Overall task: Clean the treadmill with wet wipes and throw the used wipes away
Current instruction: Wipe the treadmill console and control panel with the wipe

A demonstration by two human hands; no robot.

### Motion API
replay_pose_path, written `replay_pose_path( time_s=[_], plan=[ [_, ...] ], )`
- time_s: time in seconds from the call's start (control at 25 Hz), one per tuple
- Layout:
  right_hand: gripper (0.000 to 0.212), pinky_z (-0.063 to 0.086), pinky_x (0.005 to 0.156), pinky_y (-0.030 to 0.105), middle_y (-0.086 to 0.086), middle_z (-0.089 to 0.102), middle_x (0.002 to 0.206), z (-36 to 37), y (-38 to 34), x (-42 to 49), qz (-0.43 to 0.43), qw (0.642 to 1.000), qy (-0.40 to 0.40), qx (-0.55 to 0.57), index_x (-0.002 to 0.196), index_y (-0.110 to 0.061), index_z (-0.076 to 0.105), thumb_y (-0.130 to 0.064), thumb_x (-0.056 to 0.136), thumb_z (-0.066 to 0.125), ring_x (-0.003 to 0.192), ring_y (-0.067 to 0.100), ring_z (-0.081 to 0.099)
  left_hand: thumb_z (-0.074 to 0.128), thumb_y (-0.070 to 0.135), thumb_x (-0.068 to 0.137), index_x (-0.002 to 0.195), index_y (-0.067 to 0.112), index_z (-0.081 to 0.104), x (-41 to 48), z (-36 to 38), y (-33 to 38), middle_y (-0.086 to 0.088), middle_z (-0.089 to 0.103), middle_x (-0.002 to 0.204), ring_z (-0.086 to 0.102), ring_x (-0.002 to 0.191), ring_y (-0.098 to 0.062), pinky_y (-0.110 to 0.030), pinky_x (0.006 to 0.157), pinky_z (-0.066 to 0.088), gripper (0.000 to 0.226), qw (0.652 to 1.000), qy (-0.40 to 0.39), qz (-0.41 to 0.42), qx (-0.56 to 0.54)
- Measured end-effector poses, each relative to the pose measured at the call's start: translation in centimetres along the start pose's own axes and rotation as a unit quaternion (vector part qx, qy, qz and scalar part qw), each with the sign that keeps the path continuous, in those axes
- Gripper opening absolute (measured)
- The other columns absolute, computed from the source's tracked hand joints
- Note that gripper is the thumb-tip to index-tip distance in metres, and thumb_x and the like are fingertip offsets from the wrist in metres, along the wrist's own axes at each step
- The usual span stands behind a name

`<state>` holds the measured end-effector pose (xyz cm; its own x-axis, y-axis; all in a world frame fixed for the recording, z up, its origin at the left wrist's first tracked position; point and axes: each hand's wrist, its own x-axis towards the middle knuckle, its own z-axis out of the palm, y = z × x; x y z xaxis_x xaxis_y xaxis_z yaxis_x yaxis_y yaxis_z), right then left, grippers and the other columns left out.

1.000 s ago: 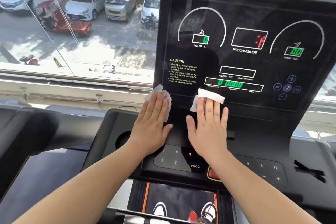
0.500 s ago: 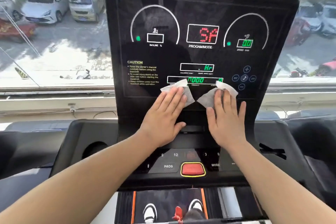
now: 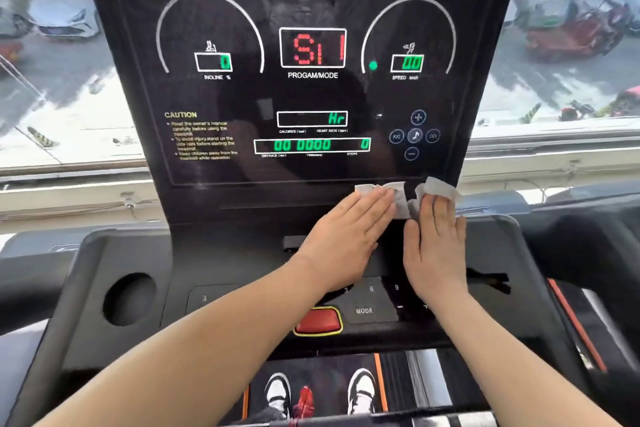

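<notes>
Daylight from a wide window (image 3: 62, 87) falls across a car park outside and onto the black treadmill console (image 3: 221, 204) standing in front of it. Its display panel (image 3: 311, 97) is lit: green zeros, a red program readout, yellow caution text at the left.

Both hands work low on the right of that panel. The left hand (image 3: 346, 236) lies flat, fingers straight and together, pressing a white wet wipe (image 3: 398, 199) against the dark strip below the screen. The right hand (image 3: 436, 246) is just as flat, holding down a second wipe (image 3: 438, 188) at the panel's right edge. Neither hand grips anything; the wipes are only pressed under the fingertips. The two wipes sit just beside each other, and whether they touch cannot be told.

A second ago the same pair sat at the left end of this strip, the left hand against the console's left edge. Half a second ago they were midway, under the distance readout. So both wipes have swept left to right along the bottom strip and have now run out of panel.

That pass looks finished. By this reading the task is early: the upper screen, the keypad around the MODE key (image 3: 363, 310), the red stop button (image 3: 317, 321) and the round cup holder (image 3: 128, 300) at the near left show no wipe on them. Both wipes are in use, not yet thrown away, and no bin is in view
</notes>
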<state>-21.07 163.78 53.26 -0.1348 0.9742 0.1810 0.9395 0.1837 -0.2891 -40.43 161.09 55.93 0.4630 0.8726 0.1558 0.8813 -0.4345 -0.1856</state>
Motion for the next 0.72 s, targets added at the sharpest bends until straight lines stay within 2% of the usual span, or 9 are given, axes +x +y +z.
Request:
replay_pose_path(
  time_s=[0.16,0.28,0.4,0.52,0.64,0.72],
  plan=[
    [0.066,0.014,0.123,0.058,0.016,0.016,0.167,2.1,-1.9,-2.5,0.014,0.999,-0.015,0.048,0.160,-0.006,0.018,-0.040,0.104,0.020,0.154,0.033,0.013,0.037,0.038,0.105,0.162,0.006,0.011,-5.1,0.4,-2.5,-0.012,0.000,0.171,-0.002,0.158,-0.027,-0.047,0.127,0.009,0.071,0.998,0.007,-0.064,0.004],
    [0.070,0.017,0.121,0.060,0.023,0.016,0.165,3.2,-6.9,-3.7,0.038,0.998,-0.023,0.051,0.159,-0.001,0.016,-0.045,0.104,0.020,0.152,0.037,0.013,0.041,0.042,0.104,0.162,0.006,0.013,-10.2,0.9,-5.1,-0.014,-0.001,0.170,-0.003,0.158,-0.029,-0.049,0.127,0.012,0.073,0.989,-0.008,-0.149,0.005],
    [0.080,0.008,0.125,0.055,0.025,0.004,0.167,3.7,-12.4,-4.6,0.046,0.996,-0.064,0.042,0.161,-0.002,0.005,-0.056,0.101,0.011,0.155,0.040,0.002,0.042,0.048,0.103,0.161,0.004,0.016,-14.6,1.4,-7.9,-0.018,-0.003,0.169,-0.004,0.157,-0.033,-0.051,0.127,0.011,0.077,0.972,-0.034,-0.234,-0.003],
    [0.083,0.003,0.126,0.052,0.026,0.001,0.167,4.1,-17.8,-5.8,0.012,0.994,-0.103,0.036,0.161,-0.003,0.004,-0.060,0.100,0.006,0.155,0.040,-0.002,0.035,0.051,0.103,0.161,0.001,0.005,-18.0,2.1,-9.1,-0.019,-0.011,0.169,-0.010,0.157,-0.033,-0.051,0.127,0.009,0.082,0.953,-0.054,-0.295,-0.040],
    [0.083,0.002,0.127,0.051,0.025,0.005,0.167,4.5,-22.4,-6.8,-0.036,0.993,-0.111,0.029,0.161,-0.005,0.007,-0.061,0.100,0.009,0.156,0.039,0.000,0.021,0.052,0.104,0.161,0.002,-0.002,-19.3,2.4,-9.2,-0.018,-0.017,0.168,-0.017,0.156,-0.030,-0.050,0.128,0.004,0.079,0.948,-0.059,-0.307,-0.062],
    [0.081,0.003,0.127,0.052,0.022,0.013,0.167,5.0,-24.1,-7.4,-0.096,0.989,-0.113,-0.004,0.161,-0.007,0.016,-0.060,0.101,0.012,0.156,0.037,0.005,0.011,0.051,0.103,0.160,0.003,-0.008,-19.3,2.4,-9.0,-0.017,-0.024,0.166,-0.023,0.154,-0.030,-0.049,0.128,-0.001,0.077,0.944,-0.064,-0.313,-0.082]
  ],
)
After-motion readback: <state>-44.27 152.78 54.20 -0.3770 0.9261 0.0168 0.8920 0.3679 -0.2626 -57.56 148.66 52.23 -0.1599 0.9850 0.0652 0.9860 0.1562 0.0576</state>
